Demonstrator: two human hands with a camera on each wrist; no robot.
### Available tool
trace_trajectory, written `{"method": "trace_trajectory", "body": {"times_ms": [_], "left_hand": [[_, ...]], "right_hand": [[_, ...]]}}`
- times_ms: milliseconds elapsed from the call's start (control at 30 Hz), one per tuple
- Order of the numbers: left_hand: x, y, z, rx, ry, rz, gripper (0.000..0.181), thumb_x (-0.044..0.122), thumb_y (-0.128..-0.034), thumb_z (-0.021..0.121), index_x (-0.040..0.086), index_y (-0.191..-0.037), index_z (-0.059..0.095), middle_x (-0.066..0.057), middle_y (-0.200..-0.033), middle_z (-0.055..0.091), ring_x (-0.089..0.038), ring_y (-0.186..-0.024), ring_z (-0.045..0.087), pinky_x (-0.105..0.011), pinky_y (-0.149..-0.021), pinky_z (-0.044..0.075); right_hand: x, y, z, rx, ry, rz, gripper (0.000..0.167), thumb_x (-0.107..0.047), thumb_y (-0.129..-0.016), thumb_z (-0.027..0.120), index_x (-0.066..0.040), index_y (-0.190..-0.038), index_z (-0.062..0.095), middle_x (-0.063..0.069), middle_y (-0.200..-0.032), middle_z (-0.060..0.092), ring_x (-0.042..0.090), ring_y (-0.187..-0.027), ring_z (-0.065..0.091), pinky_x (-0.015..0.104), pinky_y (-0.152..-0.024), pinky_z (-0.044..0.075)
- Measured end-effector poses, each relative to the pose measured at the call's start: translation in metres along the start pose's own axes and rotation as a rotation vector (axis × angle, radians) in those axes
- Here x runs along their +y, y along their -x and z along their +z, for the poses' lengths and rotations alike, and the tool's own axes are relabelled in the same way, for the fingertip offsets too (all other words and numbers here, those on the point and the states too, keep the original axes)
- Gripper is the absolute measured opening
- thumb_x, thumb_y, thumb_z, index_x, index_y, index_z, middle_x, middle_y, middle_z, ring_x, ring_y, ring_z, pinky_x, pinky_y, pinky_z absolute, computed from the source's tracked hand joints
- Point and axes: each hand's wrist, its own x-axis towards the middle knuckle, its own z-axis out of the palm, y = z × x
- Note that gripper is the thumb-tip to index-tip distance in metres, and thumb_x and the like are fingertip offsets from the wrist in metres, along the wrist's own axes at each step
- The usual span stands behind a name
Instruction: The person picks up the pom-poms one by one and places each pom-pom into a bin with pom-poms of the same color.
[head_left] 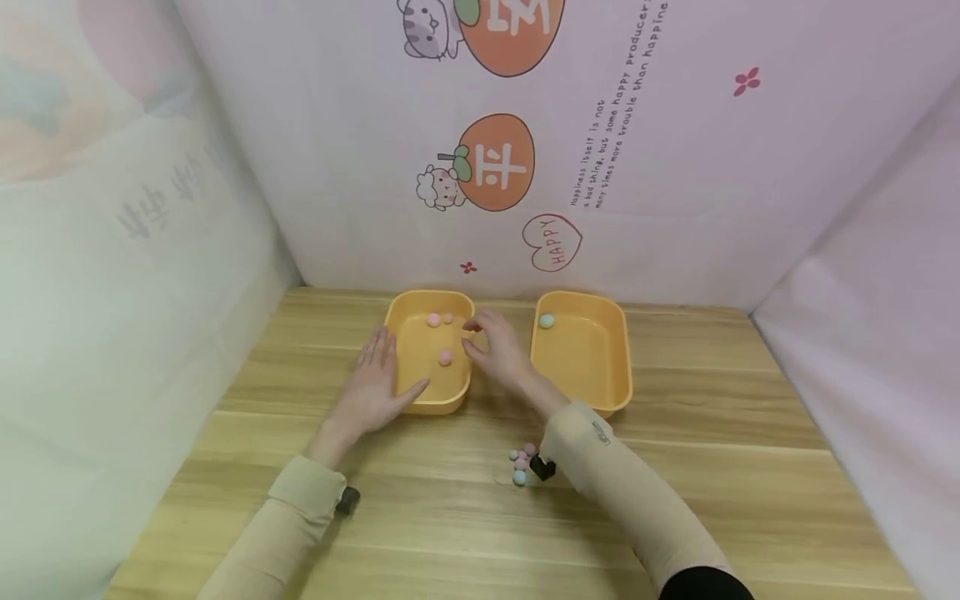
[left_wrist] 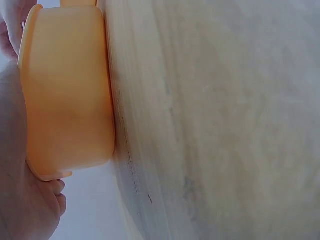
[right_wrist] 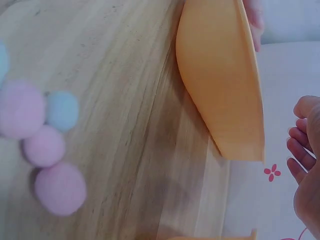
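My left hand (head_left: 372, 392) lies along the left rim of the left orange-yellow tray (head_left: 416, 342). Its fingers are straight, with the thumb over the front corner. At that tray's right rim hovers my right hand (head_left: 498, 350), fingers bent loosely and thumb apart, nothing visible between them. Three pink pompoms are inside the left tray: one large (head_left: 434, 320), a smaller one (head_left: 448, 318) and another (head_left: 446, 358) nearer the front. One light blue pompom (head_left: 547, 321) sits at the back left of the right tray (head_left: 585, 358).
Several loose pink and blue pompoms (head_left: 521, 464) are clustered on the wooden table (head_left: 427, 500), under my right forearm's wrist camera (head_left: 542, 467). A printed white cloth (head_left: 637, 250) stands behind the trays, with more cloth at both sides.
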Motion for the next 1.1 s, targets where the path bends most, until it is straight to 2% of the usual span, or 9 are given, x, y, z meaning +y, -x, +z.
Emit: {"method": "trace_trajectory", "body": {"times_ms": [300,533,767,1100], "left_hand": [[-0.003,0.000,-0.002,-0.021,0.009,-0.019,0.113,0.073,-0.1059,0.048,-0.011,-0.171,0.009,-0.032,-0.182,0.005,-0.044,-0.173,0.004,-0.055,-0.144,0.010],[0.002,0.001,-0.002,-0.020,0.013,-0.021,0.113,0.073,-0.1060,0.048,-0.012,-0.171,0.010,-0.031,-0.182,0.006,-0.045,-0.173,0.006,-0.055,-0.143,0.011],[0.003,0.001,-0.004,-0.023,0.005,-0.018,0.114,0.074,-0.1062,0.047,-0.010,-0.172,0.009,-0.030,-0.183,0.004,-0.045,-0.173,0.005,-0.055,-0.143,0.010],[0.002,0.001,-0.004,-0.026,-0.002,-0.021,0.114,0.075,-0.1061,0.045,-0.010,-0.172,0.008,-0.030,-0.183,0.003,-0.044,-0.174,0.004,-0.055,-0.143,0.010]], "right_hand": [[-0.004,0.028,-0.013,-0.014,-0.055,-0.059,0.024,-0.005,-0.097,0.079,0.004,-0.118,0.073,0.020,-0.119,0.073,0.038,-0.118,0.067,0.054,-0.108,0.059],[-0.002,0.057,-0.025,-0.099,-0.041,-0.058,0.032,-0.009,-0.095,0.083,0.001,-0.124,0.074,0.016,-0.129,0.072,0.034,-0.125,0.066,0.053,-0.111,0.059],[-0.001,0.079,-0.032,-0.168,-0.024,-0.062,0.044,-0.017,-0.095,0.086,-0.001,-0.134,0.073,0.020,-0.146,0.069,0.040,-0.141,0.062,0.060,-0.120,0.054],[0.005,0.114,-0.041,-0.222,-0.055,-0.123,0.052,-0.018,-0.094,0.086,-0.004,-0.141,0.068,0.019,-0.148,0.068,0.039,-0.140,0.064,0.061,-0.116,0.056]]}}
